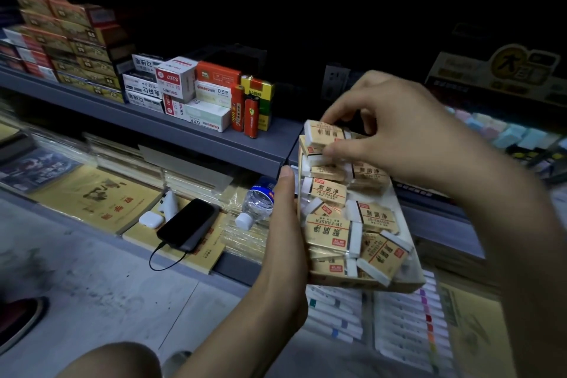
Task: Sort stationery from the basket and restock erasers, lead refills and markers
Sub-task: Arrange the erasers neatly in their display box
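My left hand [283,242] grips the left side of an open cardboard box [405,284] filled with several tan-sleeved white 2B erasers [329,232]. It holds the box tilted in the air in front of the grey shelf [214,138]. Over the box's far end my right hand [395,135] pinches one eraser [325,133] between thumb and fingers, touching the pile. Small boxes of lead refills [213,92] marked 0.5 stand on the shelf to the left. Packs of markers [408,328] lie below the box.
Stacked red and gold boxes [67,40] fill the shelf's left end, with lighters [250,115] beside the refills. On the lower ledge lie notebooks [101,202], a phone with a cable [187,224], an earbud case [151,219] and a water bottle [256,204]. Pastel blocks [509,132] sit at right.
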`<state>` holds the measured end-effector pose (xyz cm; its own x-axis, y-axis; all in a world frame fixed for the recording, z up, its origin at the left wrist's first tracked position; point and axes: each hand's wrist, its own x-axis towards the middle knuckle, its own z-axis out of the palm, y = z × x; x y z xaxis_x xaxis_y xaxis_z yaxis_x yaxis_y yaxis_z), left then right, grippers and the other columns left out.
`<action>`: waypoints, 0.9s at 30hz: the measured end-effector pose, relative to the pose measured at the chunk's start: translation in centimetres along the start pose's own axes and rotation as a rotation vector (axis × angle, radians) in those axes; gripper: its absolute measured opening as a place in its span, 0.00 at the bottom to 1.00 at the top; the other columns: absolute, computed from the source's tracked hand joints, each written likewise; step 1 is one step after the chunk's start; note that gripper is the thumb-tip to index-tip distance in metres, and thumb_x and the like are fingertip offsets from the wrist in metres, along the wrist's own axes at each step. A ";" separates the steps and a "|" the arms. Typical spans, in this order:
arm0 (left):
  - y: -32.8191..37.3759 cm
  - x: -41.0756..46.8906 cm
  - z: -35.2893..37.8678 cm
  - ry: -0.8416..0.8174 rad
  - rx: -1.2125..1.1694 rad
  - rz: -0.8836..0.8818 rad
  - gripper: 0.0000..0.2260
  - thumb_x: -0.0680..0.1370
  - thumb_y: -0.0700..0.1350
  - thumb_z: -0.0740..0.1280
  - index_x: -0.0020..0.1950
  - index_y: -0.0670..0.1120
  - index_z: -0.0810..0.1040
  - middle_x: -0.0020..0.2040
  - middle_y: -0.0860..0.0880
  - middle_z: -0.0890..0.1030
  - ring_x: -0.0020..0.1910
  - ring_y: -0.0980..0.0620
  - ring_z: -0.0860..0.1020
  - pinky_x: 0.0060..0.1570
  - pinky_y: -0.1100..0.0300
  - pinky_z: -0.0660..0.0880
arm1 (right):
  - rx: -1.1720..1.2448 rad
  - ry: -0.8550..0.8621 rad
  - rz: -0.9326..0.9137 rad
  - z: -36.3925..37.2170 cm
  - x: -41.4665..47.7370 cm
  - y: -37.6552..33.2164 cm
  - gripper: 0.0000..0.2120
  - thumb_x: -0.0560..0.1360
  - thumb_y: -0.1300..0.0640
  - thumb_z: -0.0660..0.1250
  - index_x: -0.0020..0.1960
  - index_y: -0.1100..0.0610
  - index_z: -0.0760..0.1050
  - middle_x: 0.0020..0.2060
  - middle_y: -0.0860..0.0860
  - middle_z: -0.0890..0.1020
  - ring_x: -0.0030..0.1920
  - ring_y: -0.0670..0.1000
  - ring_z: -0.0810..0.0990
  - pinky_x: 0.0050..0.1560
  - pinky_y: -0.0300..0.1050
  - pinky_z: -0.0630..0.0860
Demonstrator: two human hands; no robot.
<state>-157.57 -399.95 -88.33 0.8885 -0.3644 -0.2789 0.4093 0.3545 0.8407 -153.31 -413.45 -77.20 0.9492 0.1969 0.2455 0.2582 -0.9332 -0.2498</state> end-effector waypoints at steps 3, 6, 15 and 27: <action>0.1 -0.2 0.2 0.009 -0.007 -0.002 0.30 0.80 0.69 0.51 0.62 0.52 0.83 0.52 0.46 0.88 0.50 0.46 0.87 0.50 0.51 0.83 | -0.053 0.012 0.063 2.3 1.0 0.4 0.17 0.72 0.44 0.76 0.59 0.46 0.82 0.53 0.46 0.72 0.54 0.46 0.72 0.51 0.44 0.72; 0.2 -0.3 0.2 0.009 -0.017 -0.001 0.30 0.80 0.69 0.51 0.63 0.52 0.83 0.53 0.46 0.87 0.51 0.45 0.87 0.54 0.48 0.82 | -0.039 -0.022 0.088 3.2 1.3 0.6 0.19 0.75 0.44 0.74 0.63 0.49 0.81 0.55 0.46 0.72 0.57 0.48 0.74 0.56 0.47 0.74; 0.2 -0.2 -0.2 -0.025 -0.019 0.000 0.30 0.80 0.69 0.49 0.62 0.54 0.83 0.51 0.47 0.88 0.50 0.47 0.87 0.43 0.54 0.83 | -0.060 -0.055 0.069 -0.1 -1.5 -0.3 0.07 0.70 0.44 0.78 0.39 0.45 0.82 0.39 0.42 0.78 0.41 0.42 0.76 0.41 0.44 0.73; 0.1 -0.2 -0.1 -0.040 -0.088 0.046 0.31 0.81 0.66 0.50 0.48 0.48 0.87 0.43 0.44 0.88 0.40 0.49 0.87 0.32 0.60 0.81 | -0.021 -0.312 0.029 2.2 -2.9 -0.9 0.07 0.74 0.46 0.75 0.51 0.39 0.82 0.33 0.37 0.76 0.34 0.38 0.73 0.37 0.42 0.71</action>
<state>-157.68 -399.81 -88.26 0.8985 -0.3794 -0.2208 0.3864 0.4449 0.8079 -155.92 -412.49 -79.72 0.9663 0.2502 -0.0612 0.2300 -0.9451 -0.2323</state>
